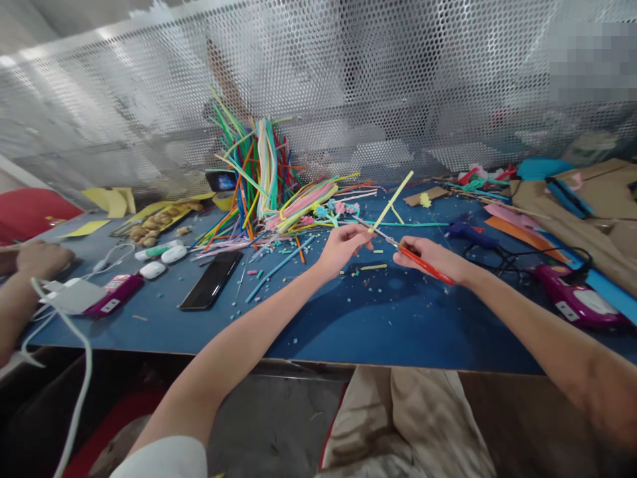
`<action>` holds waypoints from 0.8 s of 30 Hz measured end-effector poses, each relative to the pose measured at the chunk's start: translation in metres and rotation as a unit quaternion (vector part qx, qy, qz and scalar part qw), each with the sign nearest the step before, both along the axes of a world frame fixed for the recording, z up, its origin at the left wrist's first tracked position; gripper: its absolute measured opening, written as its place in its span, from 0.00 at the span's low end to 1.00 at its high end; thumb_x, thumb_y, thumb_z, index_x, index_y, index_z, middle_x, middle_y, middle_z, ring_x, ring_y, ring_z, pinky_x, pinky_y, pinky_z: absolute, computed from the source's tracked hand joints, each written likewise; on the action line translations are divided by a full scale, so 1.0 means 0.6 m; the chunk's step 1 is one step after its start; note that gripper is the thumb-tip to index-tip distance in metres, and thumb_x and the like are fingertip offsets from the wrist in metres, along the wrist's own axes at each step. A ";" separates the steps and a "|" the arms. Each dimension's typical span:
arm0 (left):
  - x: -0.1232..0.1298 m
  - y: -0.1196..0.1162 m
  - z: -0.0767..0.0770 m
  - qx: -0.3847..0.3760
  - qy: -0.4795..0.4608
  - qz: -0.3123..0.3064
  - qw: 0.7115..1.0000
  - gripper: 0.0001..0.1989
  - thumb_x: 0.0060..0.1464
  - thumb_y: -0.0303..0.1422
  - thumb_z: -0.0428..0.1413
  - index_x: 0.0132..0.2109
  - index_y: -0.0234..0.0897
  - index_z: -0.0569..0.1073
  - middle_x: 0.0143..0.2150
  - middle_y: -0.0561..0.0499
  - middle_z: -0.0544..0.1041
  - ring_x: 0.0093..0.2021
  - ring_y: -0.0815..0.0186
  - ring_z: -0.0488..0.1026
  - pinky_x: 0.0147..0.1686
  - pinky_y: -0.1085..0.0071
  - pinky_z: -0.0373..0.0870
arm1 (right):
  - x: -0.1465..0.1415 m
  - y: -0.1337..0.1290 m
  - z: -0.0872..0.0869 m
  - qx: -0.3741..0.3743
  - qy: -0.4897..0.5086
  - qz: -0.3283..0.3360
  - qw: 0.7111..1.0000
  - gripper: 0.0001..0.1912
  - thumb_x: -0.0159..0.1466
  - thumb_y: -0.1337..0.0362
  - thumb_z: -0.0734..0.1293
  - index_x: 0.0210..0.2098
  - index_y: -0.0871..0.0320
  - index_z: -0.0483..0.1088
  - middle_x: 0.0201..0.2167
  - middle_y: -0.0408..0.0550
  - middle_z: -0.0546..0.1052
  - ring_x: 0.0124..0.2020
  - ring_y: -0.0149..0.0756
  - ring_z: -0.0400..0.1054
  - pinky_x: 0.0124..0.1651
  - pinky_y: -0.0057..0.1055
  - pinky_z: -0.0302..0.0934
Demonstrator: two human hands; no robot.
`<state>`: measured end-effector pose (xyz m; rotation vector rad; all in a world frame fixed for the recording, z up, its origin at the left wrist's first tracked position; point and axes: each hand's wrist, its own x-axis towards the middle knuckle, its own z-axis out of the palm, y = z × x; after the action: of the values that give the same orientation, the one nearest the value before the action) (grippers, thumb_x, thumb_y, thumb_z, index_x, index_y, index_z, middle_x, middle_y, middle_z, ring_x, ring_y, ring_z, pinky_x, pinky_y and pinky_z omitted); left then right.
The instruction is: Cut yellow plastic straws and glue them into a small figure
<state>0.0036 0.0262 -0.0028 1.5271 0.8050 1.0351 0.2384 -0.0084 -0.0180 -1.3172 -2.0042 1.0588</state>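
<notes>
My left hand (344, 248) pinches the lower end of a yellow pipe cleaner (395, 196), which slants up and to the right and has a short side branch. My right hand (425, 255) is closed on red-handled scissors (426, 265). Their blades point up and left and meet the pipe cleaner near my left fingertips; whether they are closed on it is too small to tell. Short yellow pieces (373, 267) lie on the blue table (318, 332) below my hands. Behind them are small pink and blue fuzzy pieces (340, 208).
Bundled pipe cleaners (267, 169) stand at the back. A black phone (211, 281) lies left, near a purple power strip (115, 295). On the right are a blue glue gun (470, 234) and another purple strip (580, 296). Another person's hand (44, 257) rests far left.
</notes>
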 end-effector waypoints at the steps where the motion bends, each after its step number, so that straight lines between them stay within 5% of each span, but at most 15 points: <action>1: 0.000 -0.001 0.000 0.005 0.001 -0.005 1.000 0.11 0.51 0.39 0.61 0.35 0.35 0.77 0.25 0.52 0.75 0.21 0.75 0.56 0.21 0.75 0.50 | -0.003 -0.002 0.002 0.001 0.002 0.003 1.000 0.21 0.58 0.43 0.69 0.33 0.53 0.61 0.23 0.37 0.60 0.23 0.29 0.52 0.26 0.30 0.51; 12: 0.003 -0.005 0.000 0.009 -0.002 0.002 1.000 0.11 0.50 0.40 0.60 0.34 0.35 0.77 0.25 0.53 0.74 0.21 0.76 0.56 0.22 0.75 0.49 | -0.030 -0.019 -0.008 -0.012 0.033 -0.040 0.999 0.14 0.55 0.63 0.67 0.31 0.52 0.53 0.19 0.33 0.62 0.18 0.28 0.55 0.23 0.28 0.49; 19: 0.004 -0.004 -0.002 0.012 -0.026 -0.009 1.000 0.15 0.52 0.43 0.61 0.37 0.35 0.78 0.29 0.50 0.78 0.22 0.75 0.56 0.23 0.74 0.49 | -0.033 -0.010 -0.022 0.038 0.025 -0.084 0.995 0.13 0.57 0.62 0.66 0.30 0.52 0.54 0.19 0.33 0.63 0.18 0.29 0.56 0.24 0.30 0.50; 24: 0.009 -0.004 -0.008 0.010 0.039 0.008 0.999 0.24 0.52 0.51 0.60 0.43 0.33 0.80 0.38 0.45 0.82 0.23 0.75 0.58 0.24 0.74 0.52 | -0.030 0.008 -0.031 0.091 0.157 -0.149 0.972 0.14 0.58 0.57 0.70 0.33 0.53 0.60 0.24 0.36 0.64 0.23 0.30 0.58 0.28 0.31 0.55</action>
<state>0.0089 0.0238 -0.0079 1.5887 0.8656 1.0032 0.2202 -0.0039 -0.0367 -1.2193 -1.5718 0.8589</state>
